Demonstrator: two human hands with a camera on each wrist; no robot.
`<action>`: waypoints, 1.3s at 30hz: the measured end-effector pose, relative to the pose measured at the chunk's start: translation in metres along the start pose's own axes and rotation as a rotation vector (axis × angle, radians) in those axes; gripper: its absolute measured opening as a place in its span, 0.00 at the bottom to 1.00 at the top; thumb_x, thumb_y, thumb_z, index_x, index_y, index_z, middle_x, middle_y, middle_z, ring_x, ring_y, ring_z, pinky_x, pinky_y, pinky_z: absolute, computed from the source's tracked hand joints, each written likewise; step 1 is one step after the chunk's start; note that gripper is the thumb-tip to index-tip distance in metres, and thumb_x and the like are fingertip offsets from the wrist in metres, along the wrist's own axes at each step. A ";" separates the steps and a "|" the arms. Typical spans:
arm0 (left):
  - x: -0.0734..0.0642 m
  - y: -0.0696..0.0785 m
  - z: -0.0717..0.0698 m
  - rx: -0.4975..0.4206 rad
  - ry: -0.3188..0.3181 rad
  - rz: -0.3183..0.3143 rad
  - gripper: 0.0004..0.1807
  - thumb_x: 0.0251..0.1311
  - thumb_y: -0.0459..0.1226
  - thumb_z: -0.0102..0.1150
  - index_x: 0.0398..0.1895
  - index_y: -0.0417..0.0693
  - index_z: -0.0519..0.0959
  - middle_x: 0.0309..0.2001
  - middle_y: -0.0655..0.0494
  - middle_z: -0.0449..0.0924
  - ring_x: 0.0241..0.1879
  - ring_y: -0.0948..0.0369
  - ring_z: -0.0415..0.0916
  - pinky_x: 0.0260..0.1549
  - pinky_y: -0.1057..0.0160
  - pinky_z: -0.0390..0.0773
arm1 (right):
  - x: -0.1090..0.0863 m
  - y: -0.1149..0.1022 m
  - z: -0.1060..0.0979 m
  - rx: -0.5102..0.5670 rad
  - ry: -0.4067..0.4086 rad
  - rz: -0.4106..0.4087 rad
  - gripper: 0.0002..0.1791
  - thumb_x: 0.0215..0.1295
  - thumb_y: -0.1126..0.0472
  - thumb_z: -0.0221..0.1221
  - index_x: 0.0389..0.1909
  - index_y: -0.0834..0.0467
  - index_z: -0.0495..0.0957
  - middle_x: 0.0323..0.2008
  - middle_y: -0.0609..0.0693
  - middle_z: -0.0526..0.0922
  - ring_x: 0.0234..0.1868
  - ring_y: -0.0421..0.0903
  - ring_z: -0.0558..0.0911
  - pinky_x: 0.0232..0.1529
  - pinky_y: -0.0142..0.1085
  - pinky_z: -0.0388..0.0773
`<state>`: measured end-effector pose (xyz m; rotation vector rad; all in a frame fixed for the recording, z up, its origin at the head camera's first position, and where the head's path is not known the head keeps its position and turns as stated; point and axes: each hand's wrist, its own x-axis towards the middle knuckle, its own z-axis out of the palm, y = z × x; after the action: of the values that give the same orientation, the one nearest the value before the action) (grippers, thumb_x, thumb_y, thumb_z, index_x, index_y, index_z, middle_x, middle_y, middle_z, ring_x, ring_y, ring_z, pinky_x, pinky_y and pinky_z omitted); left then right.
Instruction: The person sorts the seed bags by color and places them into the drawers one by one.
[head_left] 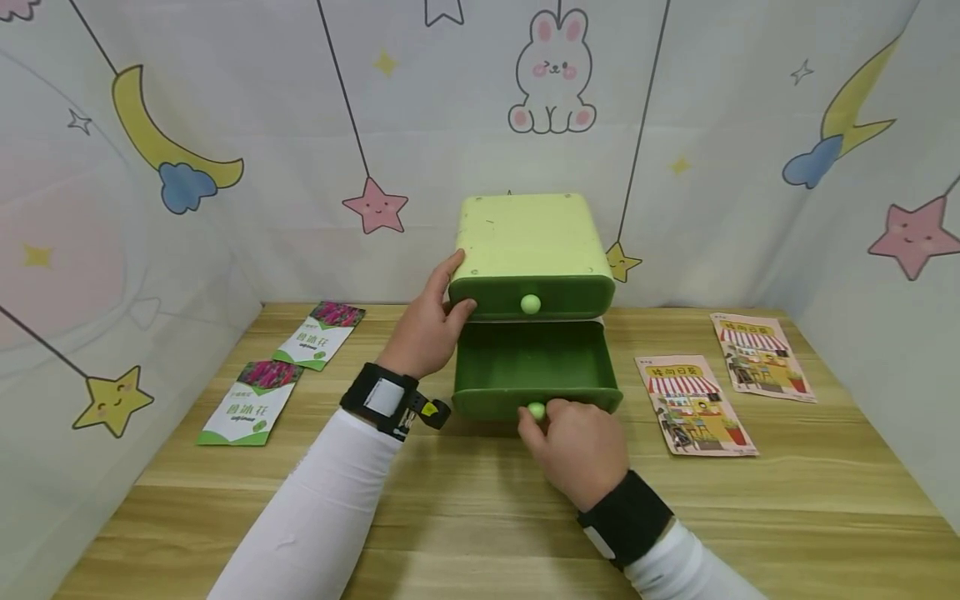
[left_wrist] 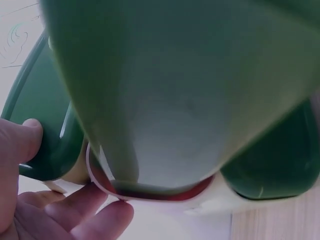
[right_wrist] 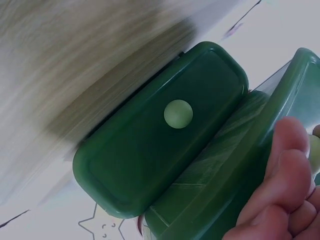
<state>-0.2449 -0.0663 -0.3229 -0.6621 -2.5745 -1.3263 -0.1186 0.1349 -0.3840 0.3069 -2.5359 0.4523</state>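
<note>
A small drawer cabinet [head_left: 532,237] with a pale yellow-green top and dark green drawer fronts stands on the wooden table. Its middle drawer [head_left: 536,367] is pulled out, and the inside that shows holds nothing. My right hand [head_left: 585,446] pinches that drawer's round light green knob [head_left: 536,411]. At the cabinet's left front corner, my left hand [head_left: 427,333] grips the body, thumb on the top drawer's front [head_left: 491,297] and fingers along the side. The top drawer is closed. Under the pulled-out one, the right wrist view has the closed bottom drawer [right_wrist: 150,140] with its own knob [right_wrist: 178,114].
Two white-and-green seed packets [head_left: 250,404] [head_left: 321,335] lie left of the cabinet. On its right lie two pink packets [head_left: 697,406] [head_left: 762,357] with striped awnings. A white cloth wall [head_left: 450,108] with cartoon prints stands close behind and at both sides of the table [head_left: 465,517].
</note>
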 end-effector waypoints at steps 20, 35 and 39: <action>-0.007 -0.001 -0.001 -0.022 -0.004 0.052 0.35 0.72 0.42 0.41 0.73 0.74 0.38 0.70 0.79 0.40 0.58 0.63 0.63 0.53 0.56 0.70 | 0.006 0.009 -0.030 0.016 -0.432 0.075 0.33 0.58 0.30 0.53 0.06 0.49 0.66 0.07 0.42 0.63 0.09 0.39 0.64 0.10 0.36 0.61; -0.022 -0.005 -0.007 0.106 0.027 0.032 0.33 0.70 0.50 0.43 0.71 0.80 0.39 0.70 0.71 0.48 0.63 0.65 0.52 0.60 0.51 0.62 | 0.014 0.013 -0.069 0.170 -0.366 0.109 0.23 0.62 0.36 0.53 0.15 0.45 0.75 0.10 0.39 0.69 0.13 0.38 0.67 0.13 0.36 0.66; -0.026 -0.006 -0.008 0.143 0.033 0.043 0.32 0.70 0.50 0.42 0.72 0.77 0.41 0.70 0.70 0.49 0.63 0.67 0.52 0.61 0.53 0.61 | 0.017 0.020 -0.073 0.215 -0.248 0.081 0.20 0.65 0.40 0.53 0.19 0.46 0.78 0.11 0.39 0.69 0.13 0.38 0.67 0.13 0.36 0.65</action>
<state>-0.2254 -0.0839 -0.3316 -0.6605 -2.5832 -1.1186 -0.1039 0.1792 -0.3215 0.3605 -2.7518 0.7637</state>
